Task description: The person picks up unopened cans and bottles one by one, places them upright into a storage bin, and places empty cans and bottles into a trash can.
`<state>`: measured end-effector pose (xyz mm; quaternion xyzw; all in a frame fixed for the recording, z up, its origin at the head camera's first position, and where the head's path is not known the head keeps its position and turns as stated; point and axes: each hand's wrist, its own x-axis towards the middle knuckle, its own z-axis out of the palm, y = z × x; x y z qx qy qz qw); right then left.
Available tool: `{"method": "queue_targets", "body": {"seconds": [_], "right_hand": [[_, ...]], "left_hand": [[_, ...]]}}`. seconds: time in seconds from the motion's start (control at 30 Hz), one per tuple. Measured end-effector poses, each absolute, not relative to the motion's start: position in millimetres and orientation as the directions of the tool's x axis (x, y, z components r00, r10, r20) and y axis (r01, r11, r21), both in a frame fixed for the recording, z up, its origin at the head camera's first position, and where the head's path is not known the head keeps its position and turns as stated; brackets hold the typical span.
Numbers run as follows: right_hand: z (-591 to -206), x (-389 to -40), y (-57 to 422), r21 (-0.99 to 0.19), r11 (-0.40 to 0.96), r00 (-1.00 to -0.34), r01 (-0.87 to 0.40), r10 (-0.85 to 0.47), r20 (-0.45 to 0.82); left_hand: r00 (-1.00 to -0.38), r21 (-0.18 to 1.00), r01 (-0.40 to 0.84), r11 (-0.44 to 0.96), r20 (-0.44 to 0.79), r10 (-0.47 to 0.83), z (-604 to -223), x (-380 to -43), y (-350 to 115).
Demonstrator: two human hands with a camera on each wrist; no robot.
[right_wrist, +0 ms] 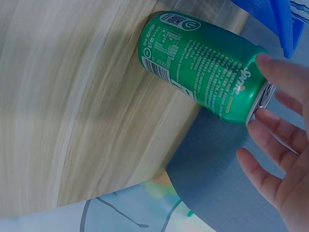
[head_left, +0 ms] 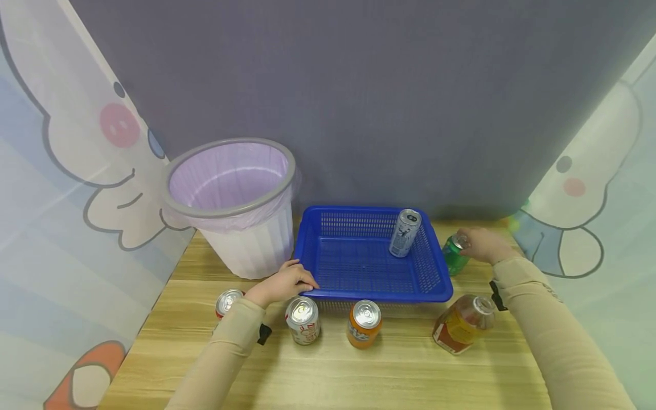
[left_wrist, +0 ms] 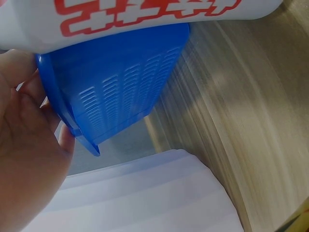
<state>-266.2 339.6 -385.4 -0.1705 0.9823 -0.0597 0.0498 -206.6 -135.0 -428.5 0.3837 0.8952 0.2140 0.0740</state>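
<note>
R hand (head_left: 483, 244) pinching green Sprite can (right_wrist: 198, 72) by top end, fingers part-curled; can sitting right under fingertips. L hand (head_left: 286, 283) curling round rim of blue plastic basket (head_left: 376, 295), poss. steadying it. Best prob.: centring R pinch over can top, firming thumb vs. fingers, wrist clearing drink bottle (head_left: 458, 327) just bodyward.

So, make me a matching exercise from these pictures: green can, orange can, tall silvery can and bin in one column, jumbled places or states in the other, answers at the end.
Things
1. Green can
2. Orange can
3. Tall silvery can
4. Bin

Places or states
A. On the table, in front of the blue basket
B. Lined with a pale purple bag
C. Touched near its top by the right hand
D. Inside the blue basket

Pairs: 1-C, 2-A, 3-D, 4-B
</note>
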Motion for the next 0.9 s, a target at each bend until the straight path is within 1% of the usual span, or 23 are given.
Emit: {"method": "queue_targets", "body": {"seconds": [0.37,0.67,0.9], "right_hand": [[-386.3,-269.2,339.4,-0.128,0.954,-0.954,-0.273,-0.285,-0.092],[-392.5,-276.3,339.0,-0.118,0.952,-0.951,-0.282,-0.294,-0.098],[-395.9,-277.9,337.4,-0.163,0.95,-0.948,-0.265,-0.288,-0.139]], "left_hand": [[-0.696,0.439,0.659,0.611,0.05,0.716,-430.1,-206.4,-136.0],[-0.696,0.439,0.658,0.612,0.043,0.717,-427.8,-205.7,-135.4],[-0.701,0.444,0.647,0.62,0.026,0.713,-427.8,-204.9,-135.3]]}}
